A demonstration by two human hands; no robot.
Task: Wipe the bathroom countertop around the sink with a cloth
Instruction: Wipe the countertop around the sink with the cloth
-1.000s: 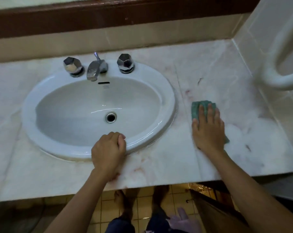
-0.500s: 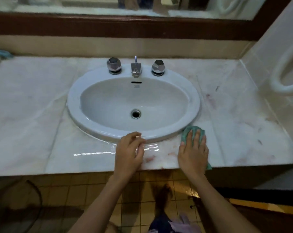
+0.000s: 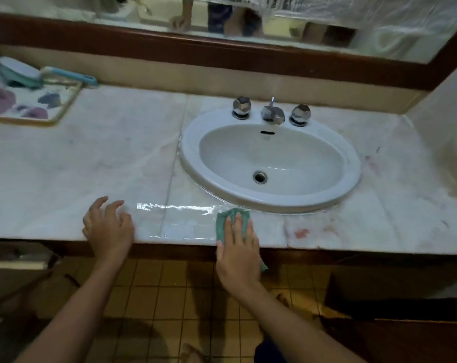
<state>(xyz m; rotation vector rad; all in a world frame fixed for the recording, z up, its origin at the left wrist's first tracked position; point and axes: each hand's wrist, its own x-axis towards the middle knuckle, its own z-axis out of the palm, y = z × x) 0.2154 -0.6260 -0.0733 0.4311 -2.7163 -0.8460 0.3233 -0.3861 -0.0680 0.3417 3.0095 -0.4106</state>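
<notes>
A pale marble countertop (image 3: 104,163) runs across the view with a white oval sink (image 3: 272,163) set into its right half. My right hand (image 3: 237,247) lies flat on a green cloth (image 3: 223,221), pressing it onto the counter's front edge just below the sink's left front rim. A wet shiny streak (image 3: 180,208) stretches left of the cloth. My left hand (image 3: 108,229) rests at the counter's front edge further left, fingers spread, holding nothing.
A chrome tap (image 3: 272,113) with two faceted knobs stands behind the basin. A floral tray (image 3: 30,106) with a teal-edged item sits at the far left. A dark wood-framed mirror (image 3: 222,56) runs along the back. Reddish stains (image 3: 300,233) mark the counter right of the cloth. Yellow floor tiles lie below.
My right hand has slid the cloth leftward from the counter right of the sink along the front edge. My left hand left the sink rim, moved left and opened. The view shifted left.
</notes>
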